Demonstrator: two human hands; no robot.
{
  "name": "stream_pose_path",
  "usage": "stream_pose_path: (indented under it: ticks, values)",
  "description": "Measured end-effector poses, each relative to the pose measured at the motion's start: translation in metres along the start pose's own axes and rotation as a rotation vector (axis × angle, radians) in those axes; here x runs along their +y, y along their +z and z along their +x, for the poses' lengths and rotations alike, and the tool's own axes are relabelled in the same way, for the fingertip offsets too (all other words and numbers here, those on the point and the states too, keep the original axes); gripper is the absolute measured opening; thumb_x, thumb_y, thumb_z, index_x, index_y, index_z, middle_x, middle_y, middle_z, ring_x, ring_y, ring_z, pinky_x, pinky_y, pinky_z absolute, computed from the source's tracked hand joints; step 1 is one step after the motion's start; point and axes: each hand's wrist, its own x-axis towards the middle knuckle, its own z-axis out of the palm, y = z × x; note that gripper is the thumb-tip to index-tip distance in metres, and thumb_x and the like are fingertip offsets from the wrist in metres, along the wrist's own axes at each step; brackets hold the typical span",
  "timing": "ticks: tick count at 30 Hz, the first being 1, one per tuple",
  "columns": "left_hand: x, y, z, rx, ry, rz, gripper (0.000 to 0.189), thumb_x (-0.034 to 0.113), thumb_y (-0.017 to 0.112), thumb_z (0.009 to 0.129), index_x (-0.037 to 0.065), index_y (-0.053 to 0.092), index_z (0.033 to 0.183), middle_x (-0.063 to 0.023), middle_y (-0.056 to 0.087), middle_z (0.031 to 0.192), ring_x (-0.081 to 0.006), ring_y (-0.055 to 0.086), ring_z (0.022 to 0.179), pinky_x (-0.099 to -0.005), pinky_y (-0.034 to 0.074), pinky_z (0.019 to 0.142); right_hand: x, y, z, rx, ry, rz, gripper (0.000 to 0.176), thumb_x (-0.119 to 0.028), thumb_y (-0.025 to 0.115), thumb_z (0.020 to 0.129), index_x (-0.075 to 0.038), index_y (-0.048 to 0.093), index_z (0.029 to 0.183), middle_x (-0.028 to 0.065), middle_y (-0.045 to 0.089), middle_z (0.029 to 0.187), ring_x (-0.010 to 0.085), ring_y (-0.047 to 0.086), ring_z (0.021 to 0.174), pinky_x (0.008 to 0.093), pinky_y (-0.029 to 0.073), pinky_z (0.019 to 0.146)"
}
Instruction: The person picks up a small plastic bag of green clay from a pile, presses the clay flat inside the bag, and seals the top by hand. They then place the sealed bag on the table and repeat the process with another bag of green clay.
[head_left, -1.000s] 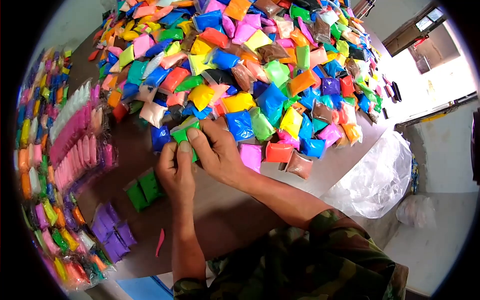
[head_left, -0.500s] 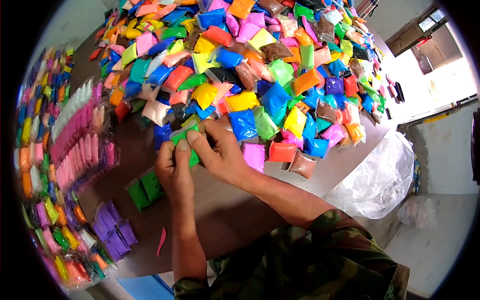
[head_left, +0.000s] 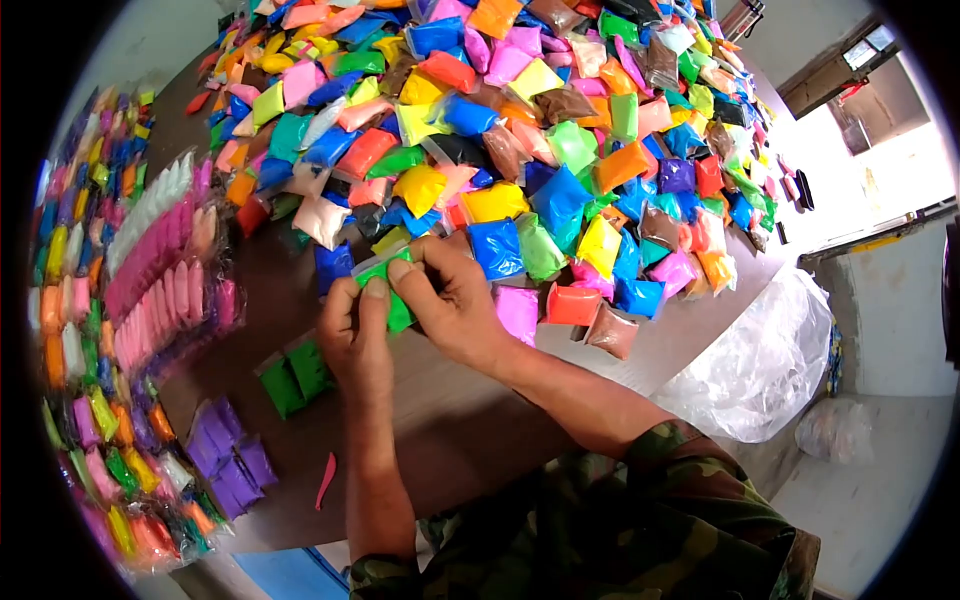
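Note:
Both hands pinch a small clear bag with bright green filling by its upper edge, just in front of the big pile. My left hand grips the left side, thumb on top. On the other side, my right hand presses its thumb close to the left thumb; its curled fingers hide part of the bag. Left of my left wrist lie a few green packets side by side. A blue packet and a magenta packet are close to the hands.
A large heap of mixed-colour packets covers the table's far side. Bagged rows of pink and white packets line the left. Purple packets and a red plastic tool lie nearer. A clear plastic bag hangs at the right edge.
The whole view has shifted slightly. Both hands keep hold of the green packet, with the thumbs a little changed along its upper edge.

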Motion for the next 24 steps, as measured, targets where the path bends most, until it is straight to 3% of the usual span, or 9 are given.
stream_pose_path:
  ticks: [3, 6, 10, 14, 19, 24]
  values:
    - [0.005, 0.007, -0.001, 0.004, -0.028, -0.107, 0.012, 0.014, 0.065, 0.099, 0.003, 0.065, 0.096, 0.0055, 0.058, 0.08, -0.0022, 0.048, 0.072, -0.0207, 0.038, 0.062, -0.007, -0.002, 0.001, 0.006, 0.061, 0.079, 0.019, -0.014, 0.066, 0.098, -0.001, 0.059, 0.086, -0.0041, 0.046, 0.066, 0.0044, 0.041, 0.059, 0.0263, 0.032, 0.051]
    - [0.009, 0.007, -0.001, 0.006, -0.035, -0.062, 0.012, 0.014, 0.065, 0.099, 0.002, 0.065, 0.096, 0.0053, 0.058, 0.079, -0.0024, 0.048, 0.071, -0.0213, 0.038, 0.06, 0.001, -0.002, 0.001, 0.021, -0.052, -0.037, 0.018, -0.013, 0.066, 0.098, -0.001, 0.06, 0.086, -0.004, 0.046, 0.065, 0.0038, 0.041, 0.06, 0.0252, 0.032, 0.052]
    - [0.006, 0.004, 0.001, 0.024, -0.016, -0.093, 0.012, 0.012, 0.066, 0.099, 0.002, 0.064, 0.092, 0.0055, 0.058, 0.079, -0.0019, 0.048, 0.071, -0.0217, 0.038, 0.059, -0.003, 0.001, -0.001, 0.002, 0.056, -0.019, 0.017, -0.013, 0.066, 0.098, -0.001, 0.062, 0.087, -0.0037, 0.045, 0.065, 0.0036, 0.041, 0.06, 0.0249, 0.032, 0.052]
    - [0.002, 0.005, 0.001, 0.027, 0.04, -0.013, 0.012, 0.011, 0.066, 0.099, 0.001, 0.063, 0.092, 0.0055, 0.059, 0.078, -0.0018, 0.048, 0.071, -0.0218, 0.038, 0.059, -0.001, 0.0, -0.001, 0.017, 0.016, 0.026, 0.013, -0.012, 0.066, 0.099, -0.002, 0.064, 0.092, -0.0049, 0.047, 0.069, 0.0031, 0.041, 0.061, 0.0234, 0.033, 0.053]
    - [0.014, 0.011, -0.002, -0.022, -0.042, -0.054, 0.012, 0.012, 0.067, 0.097, 0.0, 0.065, 0.096, 0.0049, 0.061, 0.08, -0.0023, 0.05, 0.071, -0.0213, 0.04, 0.062, -0.002, -0.005, 0.002, 0.032, -0.048, 0.077, 0.011, -0.013, 0.064, 0.103, -0.002, 0.064, 0.1, -0.0036, 0.053, 0.076, 0.0027, 0.048, 0.066, 0.0223, 0.042, 0.056]
    - [0.002, 0.007, -0.001, -0.058, -0.052, -0.102, 0.012, 0.012, 0.068, 0.097, 0.0, 0.066, 0.096, 0.0041, 0.062, 0.081, -0.0024, 0.051, 0.072, -0.0213, 0.041, 0.063, -0.001, -0.003, 0.001, 0.024, -0.036, 0.038, 0.013, -0.015, 0.064, 0.103, -0.002, 0.064, 0.1, -0.0042, 0.053, 0.075, 0.0027, 0.047, 0.063, 0.0221, 0.04, 0.055]
